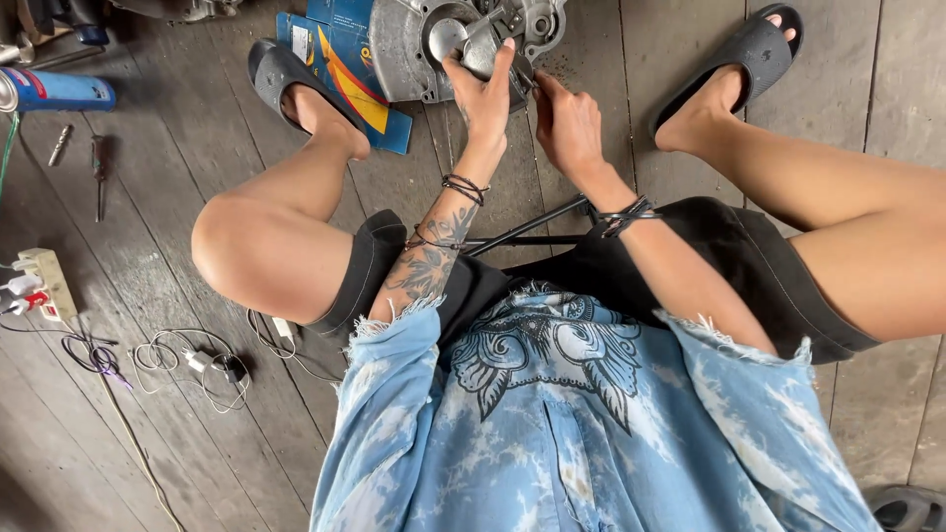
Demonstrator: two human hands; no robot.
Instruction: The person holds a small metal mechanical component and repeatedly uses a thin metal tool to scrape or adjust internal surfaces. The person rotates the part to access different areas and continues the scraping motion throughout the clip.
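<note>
Both hands work at the top centre of the frame, close together over a grey metal engine casing (414,44) that lies on the wooden floor (177,197). Left hand (483,94), fingers curled, is clamped on a shiny round part (463,39) of the casing; its tattooed forearm carries dark cord bracelets. Right hand (567,123) sits just beside it, thumb and fingers pinched on a small dark tool or part (525,81) too small to tell, touching the casing's lower right edge.

Under the casing lies a flat blue cardboard package (345,69) with a yellow and red swoosh, partly covered by the casing and by the foot in a black slide sandal (281,74). A second black sandal (759,49) is at the upper right. At the far upper left lies a blue cylindrical spray can (54,91) with a red band on its label. Below it rest 2 screwdrivers (99,172). At the left edge sits a cream power strip (44,281), with tangled white charger cables (192,365) near it.
</note>
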